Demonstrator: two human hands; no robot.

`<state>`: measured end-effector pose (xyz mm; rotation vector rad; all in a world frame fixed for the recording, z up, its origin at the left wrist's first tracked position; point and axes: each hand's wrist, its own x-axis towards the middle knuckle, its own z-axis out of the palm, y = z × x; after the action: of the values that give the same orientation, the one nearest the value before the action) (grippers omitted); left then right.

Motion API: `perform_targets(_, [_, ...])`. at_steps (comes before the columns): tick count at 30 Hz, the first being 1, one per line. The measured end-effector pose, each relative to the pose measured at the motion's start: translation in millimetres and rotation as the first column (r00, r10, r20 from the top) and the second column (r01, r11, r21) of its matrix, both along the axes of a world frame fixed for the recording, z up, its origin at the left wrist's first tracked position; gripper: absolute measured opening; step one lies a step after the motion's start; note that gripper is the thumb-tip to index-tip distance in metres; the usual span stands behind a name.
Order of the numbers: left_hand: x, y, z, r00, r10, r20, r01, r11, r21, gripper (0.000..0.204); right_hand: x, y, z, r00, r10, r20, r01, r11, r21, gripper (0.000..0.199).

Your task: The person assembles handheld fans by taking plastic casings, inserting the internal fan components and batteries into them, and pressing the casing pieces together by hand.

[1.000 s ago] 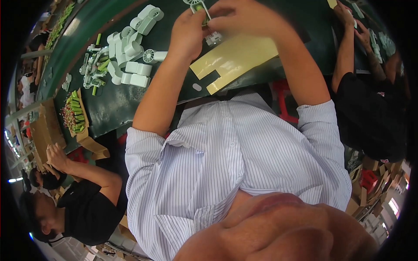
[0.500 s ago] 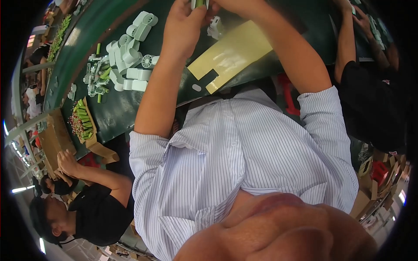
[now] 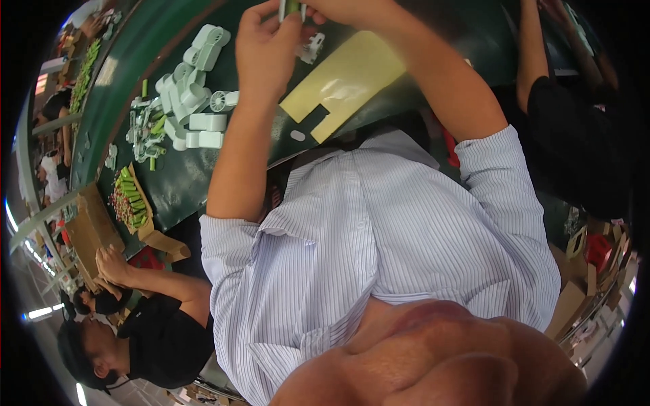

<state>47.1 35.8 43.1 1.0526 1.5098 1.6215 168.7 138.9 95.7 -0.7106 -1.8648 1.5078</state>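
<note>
At the top edge, my left hand grips a pale plastic casing with a green cylinder set in it. My right hand has its fingers curled against the casing's right side. The picture's edge cuts off the upper part of both hands and of the casing. Just right of my left hand lies a small white plastic part. Below my hands a yellow sheet with a notch in its near end lies on the dark green table.
Left of my left forearm sit several pale-green plastic housings and a round vented piece. Beyond them are small assemblies with green cylinders. A cardboard tray holds green cylinders with wires. Co-workers sit at left and right.
Both hands and the table things appear a little farther left in the picture, as the view has shifted. The casing stays between my hands.
</note>
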Motion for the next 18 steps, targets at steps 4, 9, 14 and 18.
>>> perform_targets(4, [1, -8, 2, 0.992, -0.069, 0.104, 0.077, 0.994, -0.078, 0.037, 6, 4, -31, 0.999, -0.031, -0.01, 0.033, 0.972, 0.234, 0.05])
perform_targets(9, [-8, -43, 18, 0.949, -0.123, 0.289, 0.181, 0.966, -0.186, 0.043, 55, -2, -3, 0.965, 0.207, 0.163, -0.225, 0.969, 0.101, 0.081])
perform_targets(14, [-4, -73, 27, 0.832, -0.264, 0.488, 0.358, 0.927, -0.109, 0.038, 144, 37, -33, 0.982, 0.095, 0.165, -0.091, 0.995, -0.03, 0.062])
perform_targets(18, [-18, -97, 26, 0.836, -0.213, 0.506, 0.331, 0.931, -0.155, 0.037, 162, 28, -79, 0.896, 0.153, 0.417, -0.418, 0.61, 0.673, 0.046])
